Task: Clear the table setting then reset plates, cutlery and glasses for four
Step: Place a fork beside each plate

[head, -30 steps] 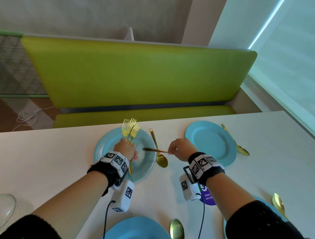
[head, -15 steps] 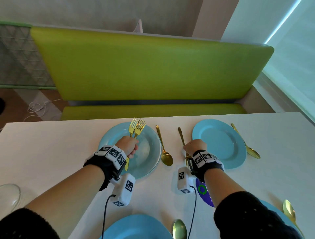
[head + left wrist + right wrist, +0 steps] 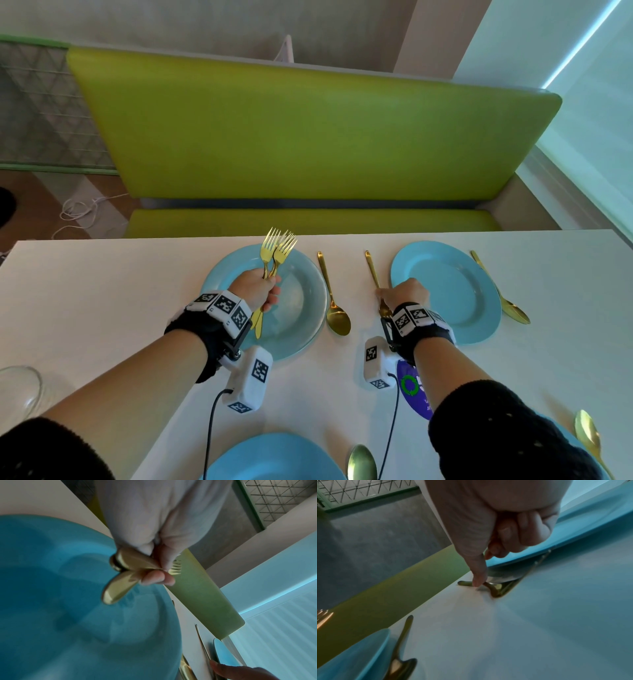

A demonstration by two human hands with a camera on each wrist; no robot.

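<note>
A white table (image 3: pixel 102 308) carries four blue plates: two on the far side — the left one (image 3: pixel 301 308) and the right one (image 3: pixel 445 291) — and two at the near edge, one at centre (image 3: pixel 274 459) and one at the right, mostly hidden by a sleeve. Gold spoons lie beside them: one (image 3: pixel 334 301) between the far plates, one (image 3: pixel 503 294) right of the far right plate, two near (image 3: pixel 361 462) (image 3: pixel 587 435). A fork (image 3: pixel 371 270) lies left of the far right plate — also a purple sticker (image 3: pixel 414 390) and a glass (image 3: pixel 19 390) at the left edge.
</note>
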